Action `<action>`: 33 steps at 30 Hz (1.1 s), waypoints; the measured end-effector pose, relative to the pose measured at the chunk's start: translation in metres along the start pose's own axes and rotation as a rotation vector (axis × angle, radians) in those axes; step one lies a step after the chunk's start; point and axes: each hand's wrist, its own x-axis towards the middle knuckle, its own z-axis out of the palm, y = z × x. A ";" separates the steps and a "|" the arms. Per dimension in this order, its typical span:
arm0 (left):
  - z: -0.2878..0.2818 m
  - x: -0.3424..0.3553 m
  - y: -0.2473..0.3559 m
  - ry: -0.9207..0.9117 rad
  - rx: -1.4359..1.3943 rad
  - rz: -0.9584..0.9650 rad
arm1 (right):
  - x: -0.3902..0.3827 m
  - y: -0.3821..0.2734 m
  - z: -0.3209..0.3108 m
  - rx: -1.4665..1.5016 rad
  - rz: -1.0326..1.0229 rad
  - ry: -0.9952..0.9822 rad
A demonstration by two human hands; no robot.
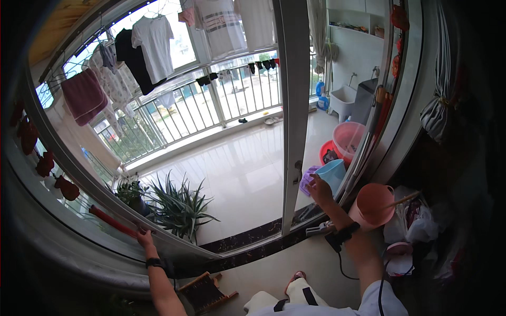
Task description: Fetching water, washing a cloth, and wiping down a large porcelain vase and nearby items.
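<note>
My left hand (145, 238) reaches to the lower left, beside the frame of the sliding glass door. Its fingers are closed around the near end of a long red rod-like thing (112, 221), which slants up to the left along the glass. On the right, my right hand (320, 190) is raised with its fingers loosely bent and apart, with nothing visible in them. It is nearest the door's edge post (293, 131) and its dark handle (298, 171), apart from both. Behind its fingers show a purple basin (307, 181) and a light blue bucket (332, 173).
Potted spiky plants (182, 208) stand beyond the glass at left. A pink bucket (371, 205) with a stick in it and plastic bags (414, 221) lie at right. A small wooden stool (204, 292) sits near my feet. Laundry (153, 42) hangs above the balcony railing.
</note>
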 end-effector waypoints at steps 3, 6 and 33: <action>-0.016 -0.009 0.004 0.008 -0.033 -0.023 | 0.026 -0.009 0.016 -0.010 -0.120 -0.095; -0.013 -0.029 0.023 0.000 0.009 0.010 | 0.037 -0.012 0.029 -0.112 -0.181 -0.057; 0.121 -0.231 0.256 -0.654 -0.369 0.503 | 0.051 -0.017 0.036 -0.007 0.040 -0.121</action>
